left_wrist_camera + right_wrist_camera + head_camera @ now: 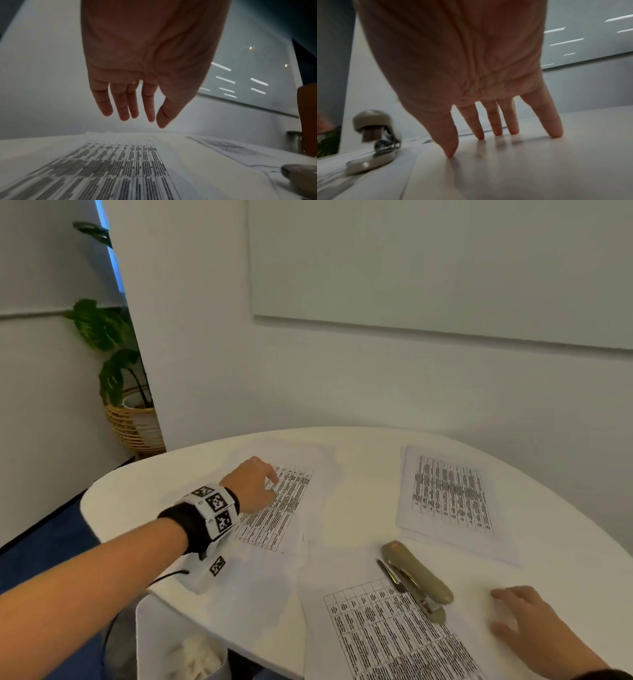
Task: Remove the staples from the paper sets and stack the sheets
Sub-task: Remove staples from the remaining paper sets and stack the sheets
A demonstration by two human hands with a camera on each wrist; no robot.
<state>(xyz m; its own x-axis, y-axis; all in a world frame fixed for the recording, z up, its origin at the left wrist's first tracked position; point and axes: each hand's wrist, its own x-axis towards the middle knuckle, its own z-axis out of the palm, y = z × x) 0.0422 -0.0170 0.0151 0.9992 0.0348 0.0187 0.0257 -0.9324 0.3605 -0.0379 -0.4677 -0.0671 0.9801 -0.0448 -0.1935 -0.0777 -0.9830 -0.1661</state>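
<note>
Both hands empty: left hand above far-left sheet

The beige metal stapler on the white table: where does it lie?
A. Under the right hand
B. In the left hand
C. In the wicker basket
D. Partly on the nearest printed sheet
D: the beige metal stapler rests across the nearest printed sheet, with no hand on it.

No words or numbers can be read anywhere. The three printed sheets on the counter, the left one, the far right one and the near one, carry tables of text too blurred to make out. The wristband bears black-and-white square code markers, not letters.
</note>
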